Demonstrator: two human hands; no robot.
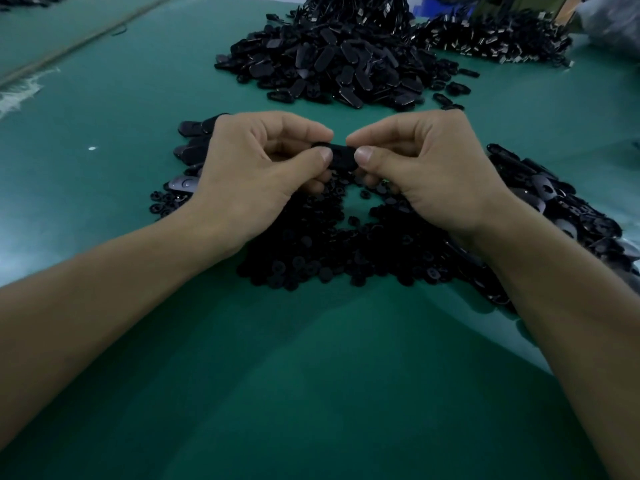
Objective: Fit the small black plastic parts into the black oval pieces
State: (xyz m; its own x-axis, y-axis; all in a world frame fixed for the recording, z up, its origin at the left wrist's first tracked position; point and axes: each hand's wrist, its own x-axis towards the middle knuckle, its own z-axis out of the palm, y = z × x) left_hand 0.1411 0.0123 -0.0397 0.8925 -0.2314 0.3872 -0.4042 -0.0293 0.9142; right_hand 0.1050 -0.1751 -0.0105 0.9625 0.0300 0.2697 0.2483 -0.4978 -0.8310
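Green matting (311, 393), smooth and faintly glossy, covers a wide workbench under dim, bluish light, with two bare forearms reaching in from the near edge. Just beyond the wrists lies a loose scatter of small black round plastic parts (311, 251), button-like and dull, partly ringed around a bare patch of mat. Above that scatter, the left hand (256, 174) and the right hand (426, 174) meet at the centre of the bench, each pinching one end of a single black oval plastic piece (341, 157) between thumb and curled forefinger, so the piece is held level in the air between them. Whether a small part already sits in it cannot be told, as the fingers cover most of it. Behind the left hand rests a short row of black oval pieces (192, 150), smooth-backed with a slight sheen, and a longer spread of oval pieces (554, 209) runs along the right side, beside the right wrist. Farther back rises a tall heap of black oval shells (332, 57), rounded and glossy, spilling a few strays onto the mat. To its right sits a lower mound of dark parts with pale metallic glints (491, 39). At the far edge a blue plastic bin (436, 3) shows.
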